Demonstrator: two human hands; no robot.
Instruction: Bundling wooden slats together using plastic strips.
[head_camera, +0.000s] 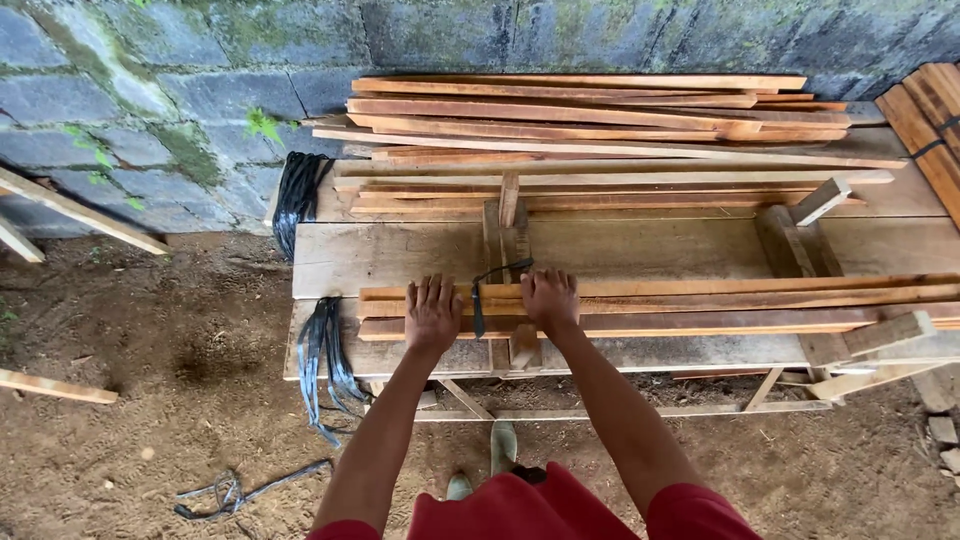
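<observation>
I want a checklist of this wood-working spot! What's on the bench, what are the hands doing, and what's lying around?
Surface: rough plank bench, partly bare.
Job's things: bundle of long wooden slats; black strap across it.
Clutter: stacked slats at back; black straps hanging off the bench edge.
Hands: left hand and right hand pressed flat on the bundle, either side of the strap.
Cables: nothing seen.
Surroundings: mossy stone wall; dirt floor with loose strap.

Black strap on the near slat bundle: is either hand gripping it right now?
No: the left hand and right hand press flat on the slats, with the black strap lying between them.
</observation>
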